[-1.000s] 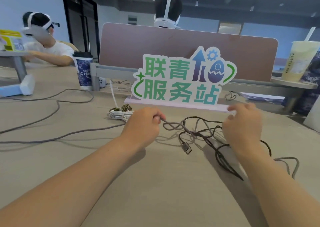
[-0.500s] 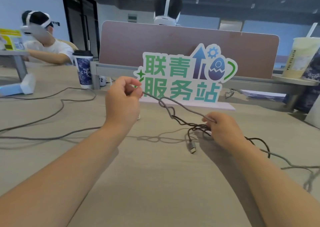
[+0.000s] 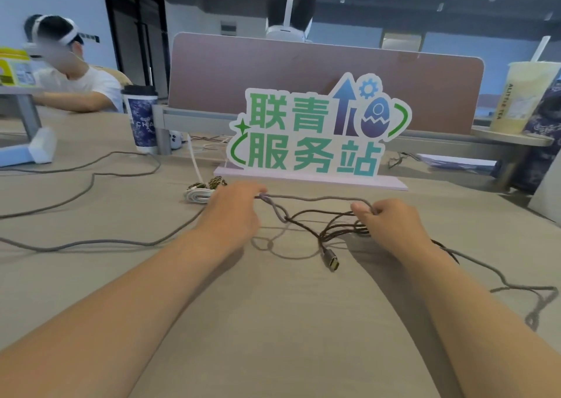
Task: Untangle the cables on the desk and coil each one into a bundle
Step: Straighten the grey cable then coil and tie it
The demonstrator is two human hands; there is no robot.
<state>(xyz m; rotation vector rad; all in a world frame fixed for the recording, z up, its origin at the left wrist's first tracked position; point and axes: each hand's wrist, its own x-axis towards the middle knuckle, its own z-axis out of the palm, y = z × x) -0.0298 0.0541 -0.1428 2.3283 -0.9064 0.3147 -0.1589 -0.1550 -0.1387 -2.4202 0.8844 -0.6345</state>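
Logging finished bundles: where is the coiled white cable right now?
In the head view the coiled white cable lies on the desk, just left of the left hand, before the sign's left end.

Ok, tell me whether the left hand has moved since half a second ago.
Yes. The left hand has dropped: it was up level with the sign's lower lettering, and is now below the sign's base, near the desk.

Sign [image 3: 315, 130] stands mid desk [image 3: 273, 321], partition [image 3: 212, 73] behind it. Coiled cables [image 3: 202, 189] front-left of sign. Tangled cables [image 3: 321, 224] before sign, between left hand [image 3: 233, 212] and right hand [image 3: 391, 227]. Cup [image 3: 142, 118] far left.
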